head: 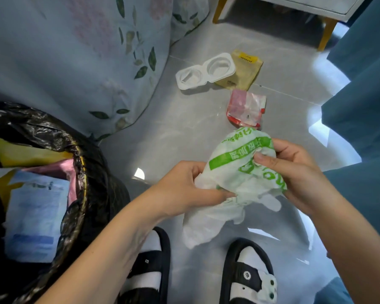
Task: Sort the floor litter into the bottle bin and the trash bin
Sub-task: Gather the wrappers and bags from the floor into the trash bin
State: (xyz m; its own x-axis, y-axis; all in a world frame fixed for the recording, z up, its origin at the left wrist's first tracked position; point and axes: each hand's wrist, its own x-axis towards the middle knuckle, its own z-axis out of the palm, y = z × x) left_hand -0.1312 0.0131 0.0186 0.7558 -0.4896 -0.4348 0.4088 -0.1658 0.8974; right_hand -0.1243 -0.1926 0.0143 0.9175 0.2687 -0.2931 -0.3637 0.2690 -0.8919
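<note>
Both hands hold a crumpled white plastic bag with green print [239, 178] above the grey tiled floor [184, 128], between the knees and over the black-and-white slippers [248, 275]. The left hand [184, 185] grips its lower left side, fingers curled into the folds; the right hand [294, 170] pinches its upper right part, thumb pressed on top. At the left stands the trash bin [79, 163], lined with black plastic and holding papers. Farther off on the floor lie a white two-cup plastic tray [204, 71], a tan paper pouch [246, 69] and a red-and-clear wrapper [246, 108].
</note>
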